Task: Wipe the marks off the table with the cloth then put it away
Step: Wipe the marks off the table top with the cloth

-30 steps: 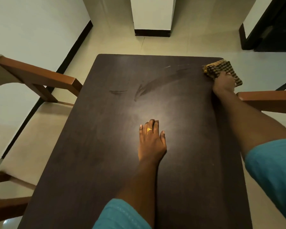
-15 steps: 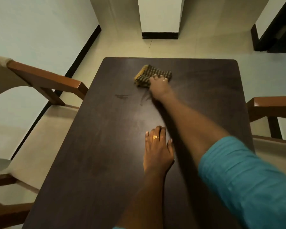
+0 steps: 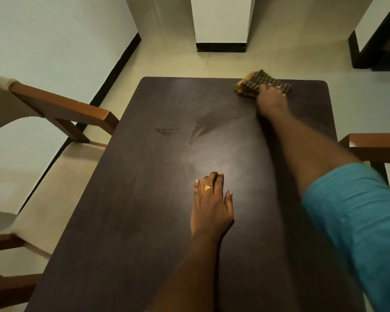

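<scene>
A dark brown table (image 3: 144,221) fills the middle of the head view. My right hand (image 3: 271,100) presses a folded brown checked cloth (image 3: 257,83) flat on the table at its far edge, right of centre. Two dark smear marks (image 3: 197,131) show on the surface left of my right forearm, a short one (image 3: 167,130) further left. My left hand (image 3: 211,207) rests palm down on the table's middle, fingers slightly spread, a gold ring on one finger, holding nothing.
A wooden armchair with pale cushions (image 3: 54,113) stands against the table's left side. Another chair's wooden arm (image 3: 374,143) reaches in at the right. A white pillar with a black base (image 3: 221,41) stands on the tiled floor beyond the table.
My right hand swept the cloth from the far right corner left to the table's middle, then back right along the far edge. The smear marks have faded. My left hand stayed put.
</scene>
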Available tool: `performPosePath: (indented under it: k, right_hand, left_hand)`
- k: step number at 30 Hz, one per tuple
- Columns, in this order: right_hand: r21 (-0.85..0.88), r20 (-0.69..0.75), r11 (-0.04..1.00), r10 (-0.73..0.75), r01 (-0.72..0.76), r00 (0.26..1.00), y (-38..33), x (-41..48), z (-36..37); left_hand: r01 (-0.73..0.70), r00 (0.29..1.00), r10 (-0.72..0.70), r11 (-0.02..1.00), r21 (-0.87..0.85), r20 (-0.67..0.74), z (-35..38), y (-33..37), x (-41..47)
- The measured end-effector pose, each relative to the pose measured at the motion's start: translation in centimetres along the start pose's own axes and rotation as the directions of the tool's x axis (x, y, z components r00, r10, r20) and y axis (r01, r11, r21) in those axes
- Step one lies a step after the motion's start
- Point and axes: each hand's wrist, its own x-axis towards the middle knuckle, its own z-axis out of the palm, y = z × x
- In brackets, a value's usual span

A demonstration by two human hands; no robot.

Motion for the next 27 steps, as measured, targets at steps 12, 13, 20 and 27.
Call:
performPosePath:
  k: [12,13,20,27]
  right_hand:
    - [0.095,-0.042,0.946,0.314,-0.309,0.949,10.9,-0.2,-3.5]
    - [0.104,-0.028,0.942,0.323,-0.318,0.946,10.8,-0.3,-3.6]
    - [0.028,0.013,0.929,0.369,-0.369,0.929,7.8,0.7,-2.8]
    - [-0.008,0.115,0.999,0.042,-0.042,0.992,-1.2,2.0,-0.3]
  left_hand:
    - [-0.014,1.000,0.014,1.000,0.005,0.007,-0.3,0.3,0.0]
    - [-0.016,1.000,0.016,1.000,0.012,0.011,-0.3,0.3,0.0]
    - [-0.022,1.000,0.021,1.000,0.022,0.014,-0.1,0.3,0.4]
    - [-0.020,0.999,0.019,1.000,0.020,0.036,-0.1,0.1,0.8]
